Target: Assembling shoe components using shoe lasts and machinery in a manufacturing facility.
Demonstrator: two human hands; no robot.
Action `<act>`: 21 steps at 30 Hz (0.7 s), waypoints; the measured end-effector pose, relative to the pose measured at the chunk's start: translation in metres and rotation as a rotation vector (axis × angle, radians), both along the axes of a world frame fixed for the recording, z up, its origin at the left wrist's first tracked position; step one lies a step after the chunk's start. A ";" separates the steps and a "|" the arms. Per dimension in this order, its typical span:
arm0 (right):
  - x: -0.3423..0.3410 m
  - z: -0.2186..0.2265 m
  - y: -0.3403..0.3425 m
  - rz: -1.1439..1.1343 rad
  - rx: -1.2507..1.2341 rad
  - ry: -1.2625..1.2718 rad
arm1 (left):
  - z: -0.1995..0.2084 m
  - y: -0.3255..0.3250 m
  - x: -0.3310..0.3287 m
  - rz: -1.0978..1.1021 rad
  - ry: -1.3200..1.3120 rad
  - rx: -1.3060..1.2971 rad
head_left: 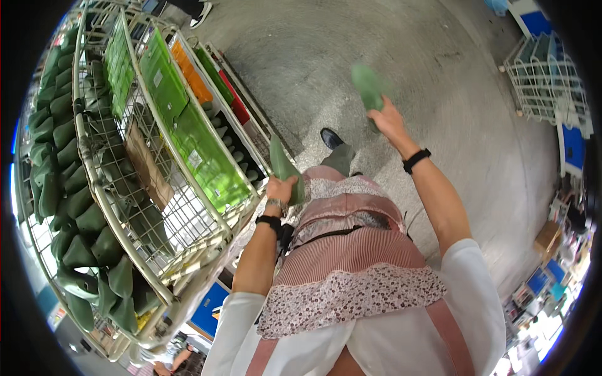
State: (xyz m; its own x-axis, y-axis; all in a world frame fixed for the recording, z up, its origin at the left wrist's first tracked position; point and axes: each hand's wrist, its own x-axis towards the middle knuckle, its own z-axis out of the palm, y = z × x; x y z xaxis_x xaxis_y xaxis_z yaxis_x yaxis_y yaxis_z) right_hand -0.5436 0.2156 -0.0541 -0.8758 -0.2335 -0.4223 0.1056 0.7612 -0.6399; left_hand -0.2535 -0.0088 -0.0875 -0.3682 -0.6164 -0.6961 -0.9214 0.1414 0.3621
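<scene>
Green shoe lasts, smooth moulded foot shapes, sit one in each hand. The left hand (280, 188) grips a dark green last (283, 166) by its heel, toe pointing up, beside the wire-mesh cart (188, 219). The right hand (389, 122) clasps a paler, blurred last (369, 88) raised over the rough concrete floor (376, 37).

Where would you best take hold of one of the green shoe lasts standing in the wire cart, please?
Probably by the narrow upper end, from above and the open aisle side. The lasts stand packed side by side in the wire cart, so only their tops are free. The left hand grips its own last at one end; the right hand does likewise with another last.
</scene>
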 end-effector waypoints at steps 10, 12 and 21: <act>-0.097 0.006 -0.299 0.625 -0.049 -0.136 | -0.026 -0.156 -0.134 0.558 0.339 0.000; -0.109 0.002 -0.369 0.775 -0.019 -0.189 | -0.036 -0.192 -0.143 0.680 0.477 0.054; -0.092 -0.136 -0.660 1.308 -0.099 -0.112 | -0.116 -0.338 -0.224 1.204 0.270 -0.274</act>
State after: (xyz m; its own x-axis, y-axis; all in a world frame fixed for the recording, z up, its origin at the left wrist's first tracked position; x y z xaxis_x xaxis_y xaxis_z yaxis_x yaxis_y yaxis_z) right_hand -0.6359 -0.4446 -0.1905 0.0580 -0.9103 -0.4098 -0.6128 0.2916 -0.7345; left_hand -0.4780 -0.3464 -0.2032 0.4149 -0.7707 -0.4836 -0.4195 -0.6337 0.6500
